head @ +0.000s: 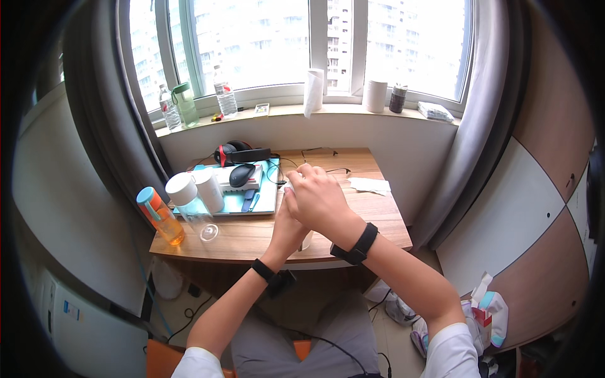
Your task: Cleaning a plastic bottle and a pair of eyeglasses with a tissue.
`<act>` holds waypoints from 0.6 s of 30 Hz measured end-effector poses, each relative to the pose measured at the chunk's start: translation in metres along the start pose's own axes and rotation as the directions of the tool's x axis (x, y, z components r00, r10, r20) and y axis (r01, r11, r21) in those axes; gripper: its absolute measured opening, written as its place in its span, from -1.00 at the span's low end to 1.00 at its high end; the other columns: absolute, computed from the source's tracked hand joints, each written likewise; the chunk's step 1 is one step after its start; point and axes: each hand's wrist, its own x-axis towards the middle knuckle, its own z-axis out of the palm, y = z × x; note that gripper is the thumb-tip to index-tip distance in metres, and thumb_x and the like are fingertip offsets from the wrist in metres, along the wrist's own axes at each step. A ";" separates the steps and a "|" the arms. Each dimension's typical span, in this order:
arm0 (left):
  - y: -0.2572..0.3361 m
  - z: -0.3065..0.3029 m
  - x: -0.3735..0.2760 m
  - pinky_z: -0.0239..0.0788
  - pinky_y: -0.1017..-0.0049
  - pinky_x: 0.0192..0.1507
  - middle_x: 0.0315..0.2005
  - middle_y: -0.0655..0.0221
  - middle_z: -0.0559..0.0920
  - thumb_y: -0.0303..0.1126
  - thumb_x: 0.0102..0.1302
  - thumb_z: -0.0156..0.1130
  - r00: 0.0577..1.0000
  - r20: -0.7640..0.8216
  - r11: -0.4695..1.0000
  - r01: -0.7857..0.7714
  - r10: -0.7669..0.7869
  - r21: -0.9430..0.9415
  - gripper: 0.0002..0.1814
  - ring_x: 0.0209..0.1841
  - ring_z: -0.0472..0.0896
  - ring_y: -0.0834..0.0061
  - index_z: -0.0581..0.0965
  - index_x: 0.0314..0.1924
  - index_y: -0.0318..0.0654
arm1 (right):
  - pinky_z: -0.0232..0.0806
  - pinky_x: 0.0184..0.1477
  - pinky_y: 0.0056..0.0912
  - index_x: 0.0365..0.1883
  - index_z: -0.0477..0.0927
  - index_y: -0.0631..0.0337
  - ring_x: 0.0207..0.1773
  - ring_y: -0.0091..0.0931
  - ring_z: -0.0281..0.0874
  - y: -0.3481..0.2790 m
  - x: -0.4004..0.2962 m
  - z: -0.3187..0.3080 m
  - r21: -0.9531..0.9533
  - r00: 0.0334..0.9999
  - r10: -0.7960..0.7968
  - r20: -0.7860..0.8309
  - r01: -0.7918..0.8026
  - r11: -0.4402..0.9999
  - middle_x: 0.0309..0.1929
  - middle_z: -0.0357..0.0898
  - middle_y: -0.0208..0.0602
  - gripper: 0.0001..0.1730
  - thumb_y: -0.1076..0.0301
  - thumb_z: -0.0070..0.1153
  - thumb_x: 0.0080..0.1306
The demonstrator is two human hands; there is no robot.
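Observation:
Both of my hands meet above the middle of a wooden desk [255, 241]. My right hand [317, 196] lies over my left hand [290, 221], its fingers bent around a small white thing [286, 186], perhaps paper or a lid, that is mostly hidden. My left hand is largely covered, so its hold cannot be made out. Below the hands, part of a pale cylindrical object [306, 241] shows on the desk. Behind them lie eyeglasses [326, 170], partly covered. A torn piece of white tissue [369, 185] rests to the right.
On the desk's left stand an orange bottle [165, 222], a clear bottle with white lid [191, 208] and a white cylindrical container [209, 191]. A black computer mouse [242, 175] and headphones [236, 153] lie behind. The windowsill [283, 110] bears bottles and paper rolls [375, 97].

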 end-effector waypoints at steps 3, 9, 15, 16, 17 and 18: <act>-0.008 0.003 0.003 0.40 0.35 0.16 0.10 0.14 0.57 -0.23 0.23 0.45 1.000 0.021 1.000 0.021 -0.021 -0.018 -0.30 0.15 0.56 0.30 0.35 0.27 -0.36 | 0.45 0.05 -0.12 -0.13 0.61 0.26 -0.02 -0.17 0.58 0.006 0.002 0.006 -0.021 1.000 0.006 0.003 -0.006 1.000 -0.10 0.59 -0.07 -0.70 0.21 0.09 0.35; -0.017 -0.009 0.007 0.40 0.35 0.17 0.09 0.14 0.58 -0.24 0.22 0.45 0.995 0.093 0.977 0.055 -0.037 -0.205 -0.28 0.15 0.56 0.30 0.35 0.29 -0.34 | 0.43 0.02 -0.08 -0.21 0.62 0.22 -0.05 -0.15 0.57 0.015 0.013 -0.009 0.088 0.985 -0.142 0.102 0.133 0.987 -0.14 0.59 -0.11 -0.74 0.20 0.10 0.34; -0.011 -0.023 0.006 0.40 0.35 0.19 0.13 0.21 0.51 -0.28 0.19 0.45 0.974 0.217 0.936 0.131 -0.061 -0.326 -0.34 0.18 0.52 0.34 0.39 0.24 -0.32 | 0.44 0.03 -0.16 -0.31 0.67 0.16 -0.02 -0.21 0.61 0.021 0.020 -0.001 0.355 0.901 -0.433 -0.030 0.414 0.838 -0.14 0.64 -0.23 -0.73 0.13 0.17 0.32; -0.013 -0.024 0.005 0.40 0.35 0.19 0.13 0.21 0.51 -0.28 0.19 0.45 0.975 0.213 0.937 0.135 -0.067 -0.323 -0.34 0.18 0.52 0.34 0.39 0.24 -0.32 | 0.44 0.03 -0.16 -0.31 0.67 0.16 -0.02 -0.21 0.61 0.021 0.022 0.000 0.361 0.899 -0.436 -0.030 0.417 0.834 -0.14 0.64 -0.23 -0.73 0.13 0.17 0.32; -0.016 -0.024 0.005 0.39 0.35 0.20 0.14 0.21 0.50 -0.28 0.19 0.45 0.975 0.215 0.937 0.132 -0.063 -0.323 -0.33 0.19 0.50 0.35 0.38 0.24 -0.31 | 0.44 0.04 -0.16 -0.29 0.68 0.15 -0.02 -0.21 0.61 0.021 0.024 0.000 0.356 0.900 -0.436 0.021 0.401 0.844 -0.14 0.64 -0.22 -0.71 0.10 0.16 0.33; -0.017 -0.025 0.004 0.38 0.34 0.22 0.15 0.22 0.48 -0.29 0.19 0.46 0.974 0.219 0.937 0.128 -0.058 -0.324 -0.33 0.21 0.49 0.35 0.37 0.24 -0.31 | 0.44 0.05 -0.16 -0.27 0.69 0.14 -0.01 -0.20 0.61 0.019 0.025 -0.003 0.349 0.898 -0.434 0.073 0.385 0.855 -0.13 0.65 -0.21 -0.69 0.08 0.15 0.35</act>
